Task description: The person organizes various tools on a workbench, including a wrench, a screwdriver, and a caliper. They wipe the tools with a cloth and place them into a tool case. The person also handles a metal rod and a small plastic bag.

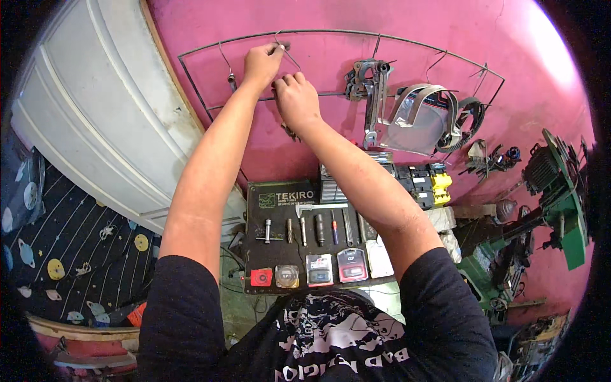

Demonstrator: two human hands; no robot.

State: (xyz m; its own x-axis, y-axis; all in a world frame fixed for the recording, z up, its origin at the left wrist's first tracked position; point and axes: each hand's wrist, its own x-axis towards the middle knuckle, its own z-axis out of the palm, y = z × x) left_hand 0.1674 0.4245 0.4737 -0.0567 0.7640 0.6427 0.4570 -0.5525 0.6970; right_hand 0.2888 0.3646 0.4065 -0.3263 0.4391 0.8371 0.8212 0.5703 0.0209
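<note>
Both arms reach up to a metal wall rack (331,30). My left hand (261,67) is closed, fingertips pinched at a thin wire hook (291,58) hanging from the rack's top bar. Just below and to its right, my right hand (298,102) is closed, its fingers curled near the hook's lower end; what they hold is hidden. Under the right wrist, a small bunch of metal pieces (290,132) shows against the pink wall. Left of my hands, another wire hook (225,57) carries a small metal tool (231,81).
Wrenches (372,105), a clear face shield (414,127) and belts (471,121) hang on the rack's right. Below stands a black table (254,204) with a caliper (321,206), several tools and small packages. A white door (89,108) is at left, a green machine (566,223) at right.
</note>
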